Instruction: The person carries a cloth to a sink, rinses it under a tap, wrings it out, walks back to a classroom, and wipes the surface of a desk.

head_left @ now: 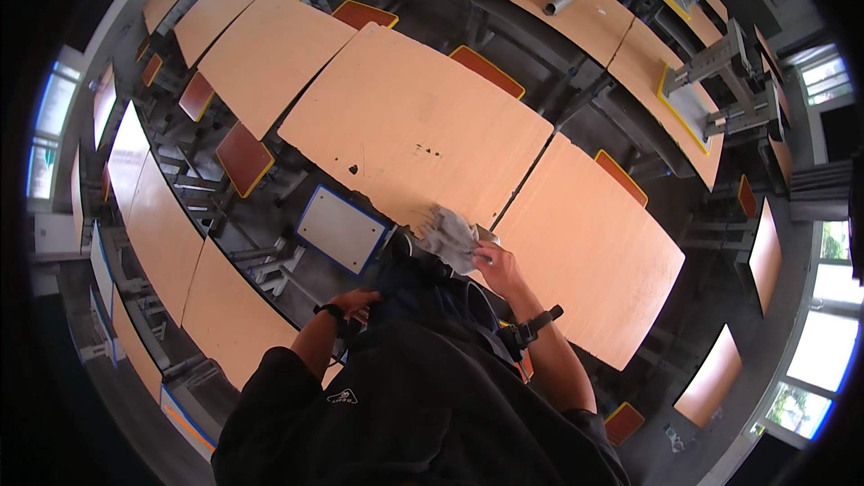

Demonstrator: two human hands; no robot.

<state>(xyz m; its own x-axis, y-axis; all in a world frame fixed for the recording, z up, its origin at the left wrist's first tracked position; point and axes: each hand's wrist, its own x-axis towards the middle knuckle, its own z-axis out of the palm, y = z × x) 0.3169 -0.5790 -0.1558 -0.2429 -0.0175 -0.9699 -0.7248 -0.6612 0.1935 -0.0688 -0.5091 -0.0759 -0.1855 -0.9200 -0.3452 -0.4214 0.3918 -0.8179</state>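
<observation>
A grey cloth (451, 239) is gripped in my right hand (496, 264), at the near edge of a light wood desk top (418, 108). The cloth lies partly over that edge, close to the joint with the adjoining desk (587, 236). Dark chips and marks show on the desk's surface, and its near edge is worn. My left hand (356, 304) is low beside my body, against the dark clothing, with its fingers partly bent; I see no object in it. Both wrists wear dark straps.
A blue-edged stool seat (341, 229) stands just left of the desk. A red-brown seat with yellow edging (244, 159) is beyond it. Another row of desks (236, 310) curves along the left. Upturned stools (688, 108) rest on desks at the upper right.
</observation>
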